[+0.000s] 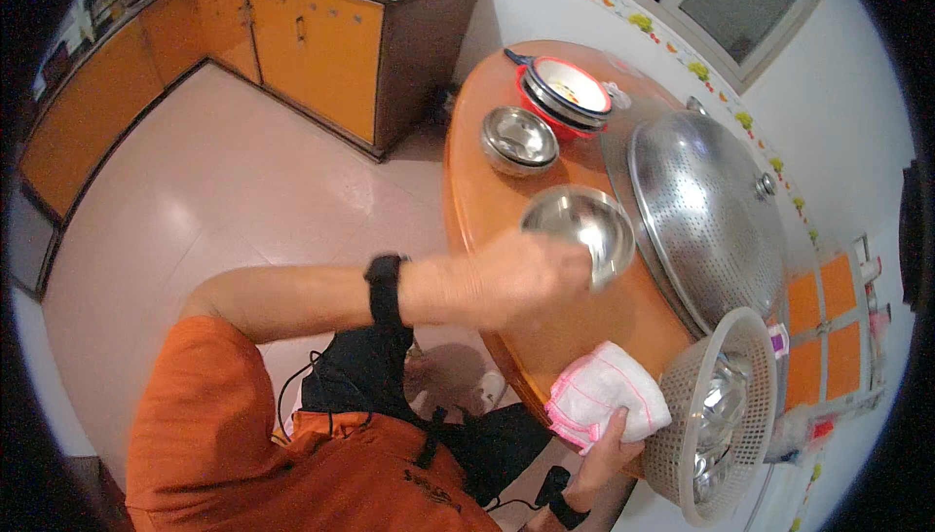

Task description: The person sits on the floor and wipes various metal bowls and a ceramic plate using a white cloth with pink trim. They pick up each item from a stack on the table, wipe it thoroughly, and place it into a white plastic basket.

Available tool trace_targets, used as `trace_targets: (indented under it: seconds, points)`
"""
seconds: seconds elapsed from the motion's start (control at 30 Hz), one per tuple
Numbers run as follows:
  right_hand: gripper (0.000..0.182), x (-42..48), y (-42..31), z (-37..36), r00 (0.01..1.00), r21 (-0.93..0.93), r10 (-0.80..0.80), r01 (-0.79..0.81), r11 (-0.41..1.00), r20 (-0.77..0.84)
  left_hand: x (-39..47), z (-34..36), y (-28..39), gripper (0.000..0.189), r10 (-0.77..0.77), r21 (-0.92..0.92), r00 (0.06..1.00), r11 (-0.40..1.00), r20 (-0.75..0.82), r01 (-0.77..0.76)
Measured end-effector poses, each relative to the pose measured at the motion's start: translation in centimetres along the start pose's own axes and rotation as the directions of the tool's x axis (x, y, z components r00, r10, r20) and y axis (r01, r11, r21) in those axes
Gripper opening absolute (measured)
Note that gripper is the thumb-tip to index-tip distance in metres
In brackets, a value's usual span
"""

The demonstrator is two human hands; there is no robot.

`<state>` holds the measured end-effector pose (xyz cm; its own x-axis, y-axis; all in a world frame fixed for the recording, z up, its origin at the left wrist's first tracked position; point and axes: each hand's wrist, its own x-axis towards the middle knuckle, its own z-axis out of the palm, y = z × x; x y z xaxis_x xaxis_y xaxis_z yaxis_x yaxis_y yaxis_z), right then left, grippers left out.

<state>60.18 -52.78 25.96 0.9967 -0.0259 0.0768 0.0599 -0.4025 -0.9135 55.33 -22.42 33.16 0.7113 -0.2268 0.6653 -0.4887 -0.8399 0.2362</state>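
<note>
My left hand (529, 276) reaches across from the left, blurred, with its fingers at the near rim of a stainless steel bowl (610, 214) and closed on it. The bowl is over the round wooden table (467, 196); whether it touches the top I cannot tell. In my right hand (610, 455) is a folded white cloth with pink edging (610, 393), at the table's near edge. Just right of the cloth stands a plastic colander basket (668, 415) with several shiny metal bowls (719, 400) inside.
A stack of metal bowls (518, 139) stands farther back, beside a red basin (526, 101) holding a white enamel dish (573, 87). A large perforated metal cover (705, 218) takes up the wall side. Orange cabinets (314, 50) line the far left.
</note>
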Motion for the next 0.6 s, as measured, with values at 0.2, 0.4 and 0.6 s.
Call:
trace_targets:
  seconds: [0.2, 0.4, 0.6]
  points:
    - [0.055, -1.7, 1.5, -2.2, 0.989, 0.474, -0.146, 0.131, 0.871, -0.004, -1.7, 4.1, 5.5, 0.019, -0.039, -0.317, 0.999, 0.948, 0.007, 0.039]
    - [0.058, -3.8, 1.3, -0.3, 0.972, 0.316, -0.222, 0.234, 0.920, -0.073, -1.3, 6.7, 10.7, 0.019, -0.095, -0.517, 0.995, 0.850, 0.034, 0.098]
    - [0.060, -3.3, -0.3, -0.9, 0.981, 0.278, -0.186, 0.194, 0.941, -0.055, -1.4, 6.3, 13.8, 0.020, -0.059, -0.703, 0.996, 0.711, -0.069, -0.007]
